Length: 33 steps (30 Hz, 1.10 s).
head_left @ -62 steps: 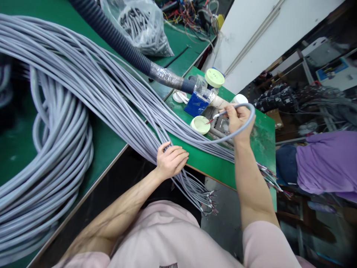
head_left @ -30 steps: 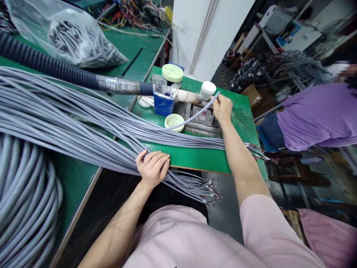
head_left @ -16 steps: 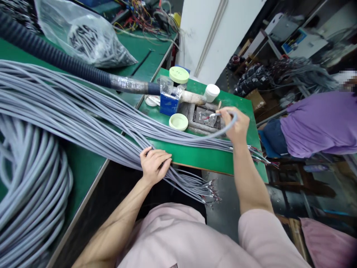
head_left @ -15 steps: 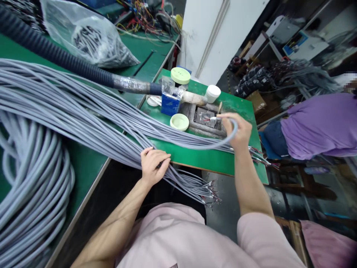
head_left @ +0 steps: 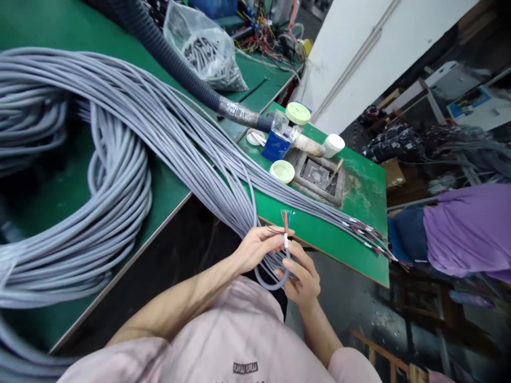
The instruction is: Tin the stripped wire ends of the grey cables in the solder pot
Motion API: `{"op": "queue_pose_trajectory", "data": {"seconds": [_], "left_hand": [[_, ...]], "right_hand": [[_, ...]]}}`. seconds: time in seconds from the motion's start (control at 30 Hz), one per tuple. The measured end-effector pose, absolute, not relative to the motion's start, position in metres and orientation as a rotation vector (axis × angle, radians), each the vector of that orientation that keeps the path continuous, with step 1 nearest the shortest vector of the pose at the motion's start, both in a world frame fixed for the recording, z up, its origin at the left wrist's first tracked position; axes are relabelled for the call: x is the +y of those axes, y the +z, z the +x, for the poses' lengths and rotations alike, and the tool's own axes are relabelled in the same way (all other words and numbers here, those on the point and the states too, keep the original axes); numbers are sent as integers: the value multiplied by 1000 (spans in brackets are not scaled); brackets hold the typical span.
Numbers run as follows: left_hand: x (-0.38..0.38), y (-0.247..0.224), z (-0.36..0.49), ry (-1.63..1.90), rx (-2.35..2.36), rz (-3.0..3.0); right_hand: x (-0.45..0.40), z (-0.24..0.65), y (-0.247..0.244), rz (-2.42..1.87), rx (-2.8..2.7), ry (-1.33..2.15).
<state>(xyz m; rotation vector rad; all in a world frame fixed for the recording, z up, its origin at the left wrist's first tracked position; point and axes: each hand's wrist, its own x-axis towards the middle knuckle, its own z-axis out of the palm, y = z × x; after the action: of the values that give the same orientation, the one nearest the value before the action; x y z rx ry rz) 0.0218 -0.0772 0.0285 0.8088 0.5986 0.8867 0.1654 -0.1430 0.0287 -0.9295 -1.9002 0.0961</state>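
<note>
Close to my body, a grey multi-core cable (head_left: 273, 286) bends into a loop, its stripped end pointing up. Fanned red and dark wires (head_left: 285, 218) with bare tips stick out above a white sleeve (head_left: 286, 241). My left hand (head_left: 257, 247) pinches the end near that sleeve, thumb and fingers closed. Just below, my right hand (head_left: 302, 276) has its fingers curled round the grey jacket. Behind my hands runs a thick bundle of grey cables (head_left: 191, 175), partly hidden by them.
On the green bench stand a square pot (head_left: 319, 178) with a stick in it, a pale green lid (head_left: 282, 172), a white cup (head_left: 334, 144) and a blue box (head_left: 276, 144) under a black hose (head_left: 175, 58). At right is a person in purple (head_left: 471, 229).
My right hand has brought the cable end back from over the pot towards my body. My left hand has gone from the bundle to the cable end. The view has shifted left.
</note>
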Motion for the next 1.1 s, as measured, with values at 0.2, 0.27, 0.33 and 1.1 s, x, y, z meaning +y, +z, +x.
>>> {"op": "queue_pose_trajectory", "data": {"seconds": [0.2, 0.27, 0.33, 1.1], "left_hand": [[-82, 26, 17, 927, 626, 688], [-83, 28, 17, 929, 663, 704], [-85, 29, 18, 923, 683, 695], [-80, 27, 21, 892, 743, 657]], "right_hand": [[-160, 159, 13, -1058, -1789, 223], [-162, 159, 14, -1106, -1687, 363], [-162, 159, 16, -1162, -1549, 538], [-145, 152, 14, -1289, -1102, 1231]]}}
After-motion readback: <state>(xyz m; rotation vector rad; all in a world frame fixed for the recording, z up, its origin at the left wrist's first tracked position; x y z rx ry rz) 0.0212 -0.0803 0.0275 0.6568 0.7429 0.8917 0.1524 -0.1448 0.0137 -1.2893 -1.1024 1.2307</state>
